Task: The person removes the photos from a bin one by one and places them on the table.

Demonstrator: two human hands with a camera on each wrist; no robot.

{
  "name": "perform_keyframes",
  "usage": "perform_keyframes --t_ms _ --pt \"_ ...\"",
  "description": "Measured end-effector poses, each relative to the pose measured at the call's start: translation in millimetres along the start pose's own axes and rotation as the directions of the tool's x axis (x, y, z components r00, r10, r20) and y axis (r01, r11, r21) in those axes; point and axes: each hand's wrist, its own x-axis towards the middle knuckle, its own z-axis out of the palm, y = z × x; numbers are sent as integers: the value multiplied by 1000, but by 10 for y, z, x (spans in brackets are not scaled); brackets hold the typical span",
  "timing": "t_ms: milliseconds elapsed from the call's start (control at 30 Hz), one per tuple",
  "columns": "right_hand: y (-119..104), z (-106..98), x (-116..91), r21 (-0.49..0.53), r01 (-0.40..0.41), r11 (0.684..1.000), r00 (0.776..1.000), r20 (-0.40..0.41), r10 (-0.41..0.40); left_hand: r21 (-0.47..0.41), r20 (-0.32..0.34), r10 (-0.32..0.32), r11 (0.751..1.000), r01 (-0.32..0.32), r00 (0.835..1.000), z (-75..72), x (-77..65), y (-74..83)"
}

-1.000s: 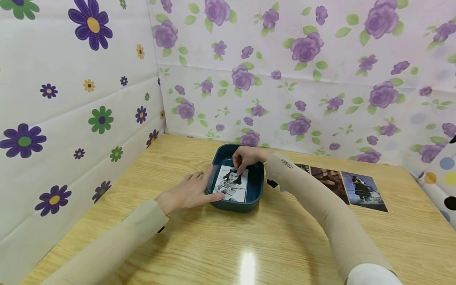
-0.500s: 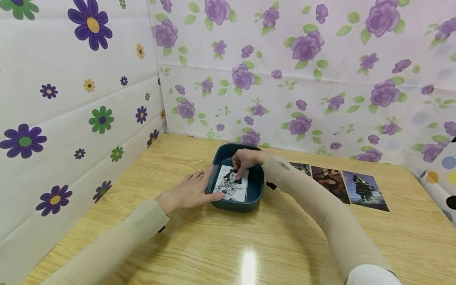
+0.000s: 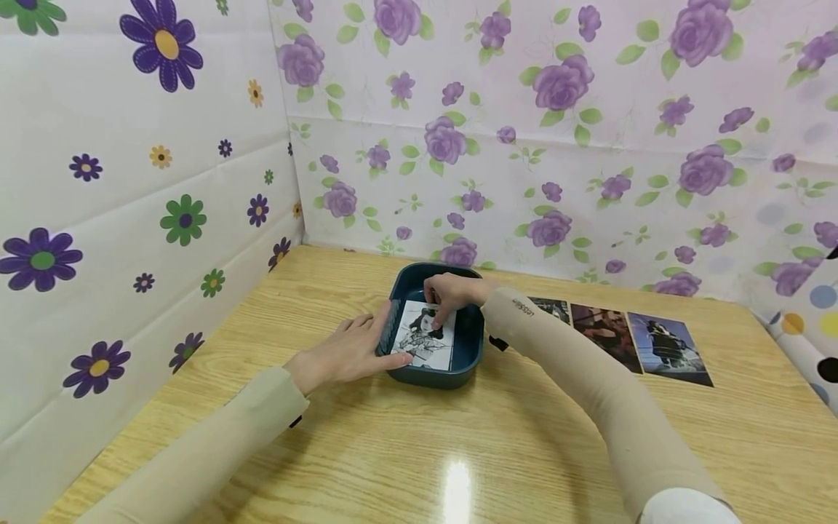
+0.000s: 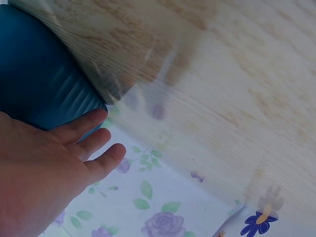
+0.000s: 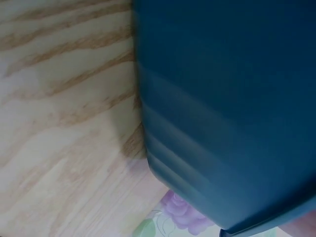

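Head: left hand (image 3: 347, 351) spread against bin (image 3: 432, 378), right hand (image 3: 456, 291) touching card (image 3: 424, 345)

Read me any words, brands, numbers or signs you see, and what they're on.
"Lets…", dark lettering on the right sleeve; the remaining letters are too small and blurred.
No other text is readable on the blue container, black-and-white print or photos.

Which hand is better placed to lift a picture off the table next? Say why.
Probably the right hand: the pictures on the table lie on its side of the tray, while the left hand is at the tray's opposite edge.
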Motion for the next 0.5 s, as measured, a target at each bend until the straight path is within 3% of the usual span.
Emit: perform_keyframes --t_ms 200,500 --pt "-15 6 -37 35 42 998 998 -39 -41 -6 0 6 1000 -6 1000 -4 -5 -7" --pt "37 7 -77 232 143 962 983 -143 -112 -12 -2 17 1000 -17 1000 -5 -5 6"
